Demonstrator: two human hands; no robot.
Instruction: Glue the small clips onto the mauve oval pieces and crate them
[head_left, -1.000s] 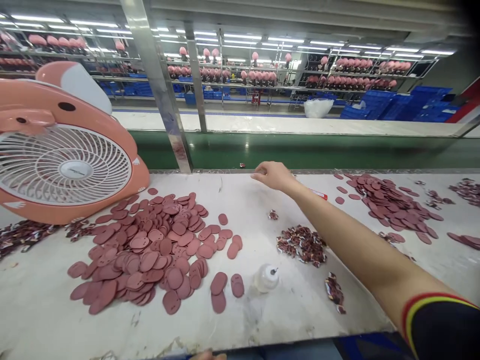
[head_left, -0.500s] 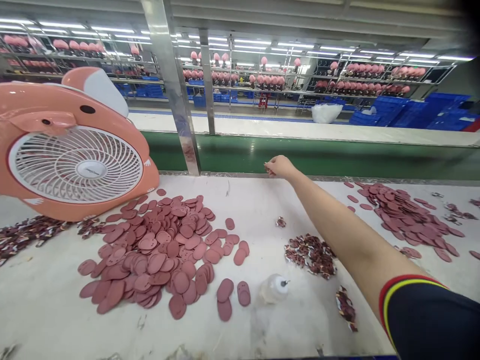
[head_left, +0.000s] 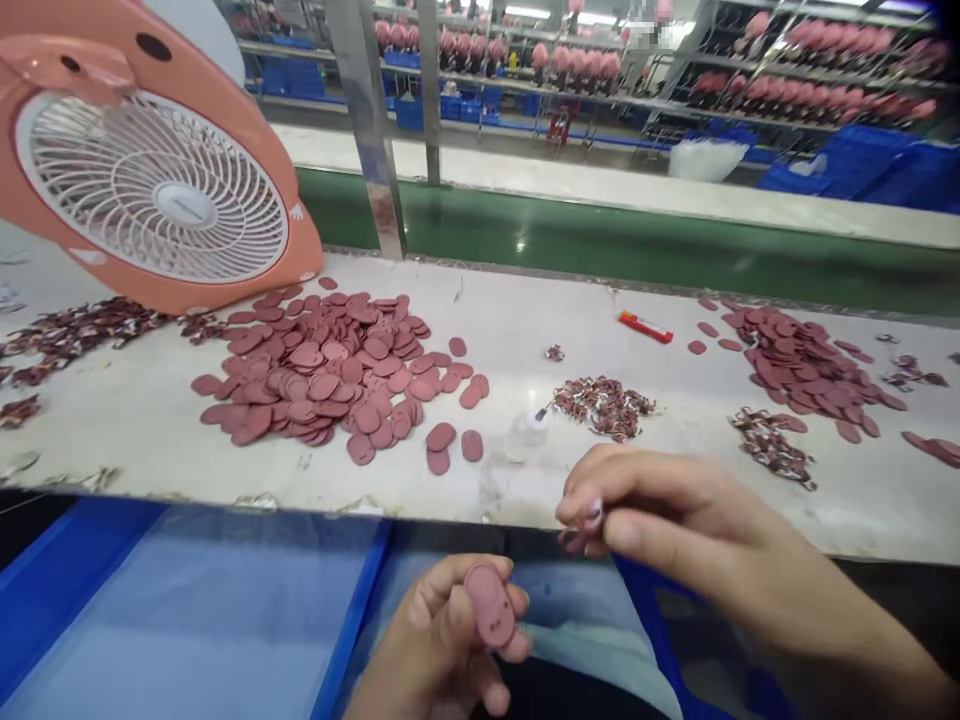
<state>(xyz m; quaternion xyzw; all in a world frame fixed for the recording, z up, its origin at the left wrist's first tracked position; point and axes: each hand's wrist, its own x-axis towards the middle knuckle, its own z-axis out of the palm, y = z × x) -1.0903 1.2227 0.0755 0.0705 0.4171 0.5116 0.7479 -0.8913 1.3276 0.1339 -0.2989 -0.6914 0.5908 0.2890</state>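
Note:
My left hand (head_left: 439, 635) is closed on a flat pink oval piece (head_left: 489, 605) with small dark holes, in front of the table edge. To its upper right, my right hand (head_left: 690, 525) pinches a small dark red and white piece (head_left: 579, 532), partly hidden by the fingers and blurred. A big pile of similar ovals (head_left: 322, 375) lies on the table (head_left: 442, 505). Beyond my right hand stand a small clear bottle (head_left: 527, 436) with a thin dark tip and a heap of small dark red and white pieces (head_left: 604, 407).
An orange animal-shaped fan (head_left: 289, 225) stands at the left, beside more small dark pieces (head_left: 75, 335). Toward the right are a red tube-like packet (head_left: 645, 327) and another oval pile (head_left: 806, 360). Blue bins (head_left: 360, 590) sit below the table edge.
My right hand has drawn back from the table's far side to the near edge. My left hand, holding an oval piece, has come into view. The view has tilted down.

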